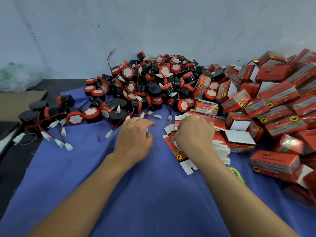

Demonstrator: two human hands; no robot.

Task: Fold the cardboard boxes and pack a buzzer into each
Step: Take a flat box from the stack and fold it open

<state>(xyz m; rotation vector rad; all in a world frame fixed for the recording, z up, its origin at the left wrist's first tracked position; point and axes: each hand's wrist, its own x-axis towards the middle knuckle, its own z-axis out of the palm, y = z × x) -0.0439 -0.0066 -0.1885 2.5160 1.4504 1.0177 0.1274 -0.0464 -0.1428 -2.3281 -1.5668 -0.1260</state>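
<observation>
On the blue cloth [119, 185] covering the table, both hands work at centre.

- Left hand [135, 137]: palm down on the cloth, fingers loosely bent, nothing visibly held. It sits just short of the white connectors trailing from the buzzers [150, 86].
- Right hand [193, 134]: fingers curled down over the stack of flat blanks [220, 147]. The tips are hidden behind the knuckles, so I cannot tell whether they already pinch a blank or only rest on the stack.
- Buzzers: a big heap of black bodies with red caps and tangled red and black leads, against the wall beyond the hands. Some have strayed to the left.
- Folded boxes [277, 100]: a red pile fills the right side. Several lie open-ended and show white interiors.
- Also present: a green-rimmed object [236, 173] by the right forearm, partly hidden, and a brown cardboard sheet [17, 103] at far left.

Step in hand, as I judge it: taking a fresh blank from the stack, the start of one fold-and-pack cycle.

Next move needs:
- One blank separated cleanly from those beneath it, since the fanned edges could lift together.
- The left hand brought over to help square the sleeve and tuck in one end flap.
- One buzzer drawn from the heap without neighbours following on snagged leads.
</observation>
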